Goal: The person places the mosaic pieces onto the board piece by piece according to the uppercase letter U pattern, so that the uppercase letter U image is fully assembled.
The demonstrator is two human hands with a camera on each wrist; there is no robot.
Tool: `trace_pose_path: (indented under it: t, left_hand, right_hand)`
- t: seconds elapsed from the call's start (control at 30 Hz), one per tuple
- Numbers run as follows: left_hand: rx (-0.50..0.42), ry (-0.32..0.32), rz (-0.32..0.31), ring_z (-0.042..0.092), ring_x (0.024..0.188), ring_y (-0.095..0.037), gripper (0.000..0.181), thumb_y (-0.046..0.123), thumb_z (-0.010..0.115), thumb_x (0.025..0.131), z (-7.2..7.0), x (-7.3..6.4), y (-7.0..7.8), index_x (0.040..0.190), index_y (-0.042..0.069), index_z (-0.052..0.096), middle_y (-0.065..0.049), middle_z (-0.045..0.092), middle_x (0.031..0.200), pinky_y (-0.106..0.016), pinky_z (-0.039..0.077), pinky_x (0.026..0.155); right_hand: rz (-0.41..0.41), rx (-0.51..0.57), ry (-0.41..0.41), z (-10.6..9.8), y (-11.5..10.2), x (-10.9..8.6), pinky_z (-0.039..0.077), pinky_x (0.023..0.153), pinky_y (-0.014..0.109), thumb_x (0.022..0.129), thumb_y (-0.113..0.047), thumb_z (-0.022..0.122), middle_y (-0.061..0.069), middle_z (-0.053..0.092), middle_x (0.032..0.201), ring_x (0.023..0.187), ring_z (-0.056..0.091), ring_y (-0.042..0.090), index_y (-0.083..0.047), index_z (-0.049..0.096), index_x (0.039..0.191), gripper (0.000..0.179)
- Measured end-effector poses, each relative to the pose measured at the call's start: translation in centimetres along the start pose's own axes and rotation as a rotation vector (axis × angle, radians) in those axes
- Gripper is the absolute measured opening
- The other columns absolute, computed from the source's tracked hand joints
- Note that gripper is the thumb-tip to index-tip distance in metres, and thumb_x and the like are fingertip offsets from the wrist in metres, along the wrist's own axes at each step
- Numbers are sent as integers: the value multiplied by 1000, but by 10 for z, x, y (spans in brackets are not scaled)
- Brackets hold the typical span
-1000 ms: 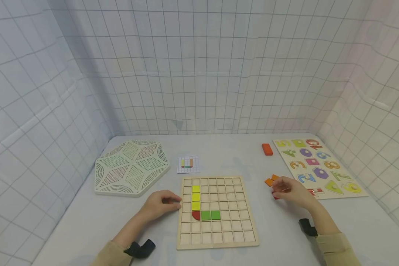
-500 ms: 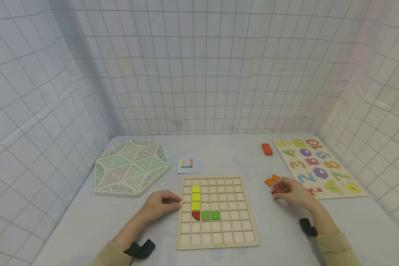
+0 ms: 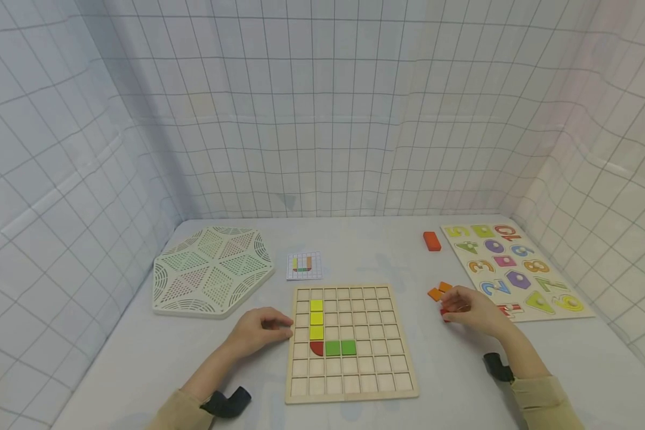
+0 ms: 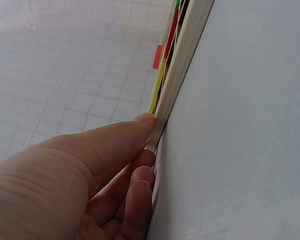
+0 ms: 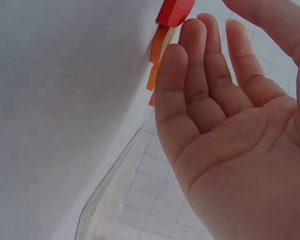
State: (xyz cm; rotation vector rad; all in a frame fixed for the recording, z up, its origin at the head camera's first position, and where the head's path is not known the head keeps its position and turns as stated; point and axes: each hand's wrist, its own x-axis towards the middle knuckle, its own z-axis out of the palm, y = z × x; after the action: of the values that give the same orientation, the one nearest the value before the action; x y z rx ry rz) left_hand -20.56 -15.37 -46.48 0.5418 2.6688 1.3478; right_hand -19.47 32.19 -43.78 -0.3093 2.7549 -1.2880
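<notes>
A wooden grid board [image 3: 352,397] lies flat on the table in the head view. In its cells sit several yellow squares [image 3: 316,319], a red quarter-round tile [image 3: 317,348] and two green squares [image 3: 340,347]. My left hand [image 3: 255,329] touches the board's left edge with thumb and index fingertip; the left wrist view shows the thumb [image 4: 115,132] at the board's side [image 4: 182,65], other fingers loosely bent. My right hand [image 3: 473,310] pinches a red tile [image 5: 176,11], tilted up close over the table, its far part outside the right wrist frame.
Two orange tiles [image 3: 435,294] lie just beyond the right hand. A red block [image 3: 432,241] lies farther back, beside a number puzzle board [image 3: 516,272]. A pattern card [image 3: 304,266] lies behind the grid board, and a white hexagonal stencil plate [image 3: 213,261] at the left.
The red tile at my right fingertips has tipped up slightly from lying low on the table. My left hand and the board have stayed in place.
</notes>
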Motion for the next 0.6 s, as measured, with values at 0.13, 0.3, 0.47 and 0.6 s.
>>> trace_pose_path:
  t: [0.13, 0.3, 0.47, 0.6]
  left_hand:
    - [-3, -2, -1, 51, 73, -15, 20, 29, 77, 77, 0, 0, -1, 93, 17, 72, 6, 60, 80, -25, 41, 65]
    - [2, -1, -3, 51, 73, -15, 20, 29, 77, 77, 0, 0, -1, 93, 18, 73, 6, 59, 80, -25, 41, 65]
    - [5, -1, -3, 51, 73, -14, 20, 29, 76, 77, 0, 0, -1, 93, 18, 73, 7, 60, 80, -25, 41, 65]
    - [6, -1, -3, 51, 74, -14, 19, 29, 76, 77, 0, 1, -1, 92, 18, 73, 7, 60, 80, -25, 41, 65]
  right_hand:
    - [5, -5, 0, 0, -1, 0, 48, 74, 24, 79, -11, 75, 6, 63, 92, 86, 58, 22, -1, 60, 103, 30]
    - [7, -23, 4, 0, 0, 1, 47, 76, 24, 78, -12, 76, 5, 63, 92, 87, 58, 22, -2, 60, 103, 31]
    - [21, -36, 3, 1, 3, 1, 47, 76, 23, 77, -11, 77, 4, 62, 93, 88, 57, 21, -3, 61, 104, 32]
    - [30, -41, 0, 1, 5, 1, 47, 77, 23, 77, -11, 77, 4, 61, 95, 90, 56, 21, -3, 60, 104, 33]
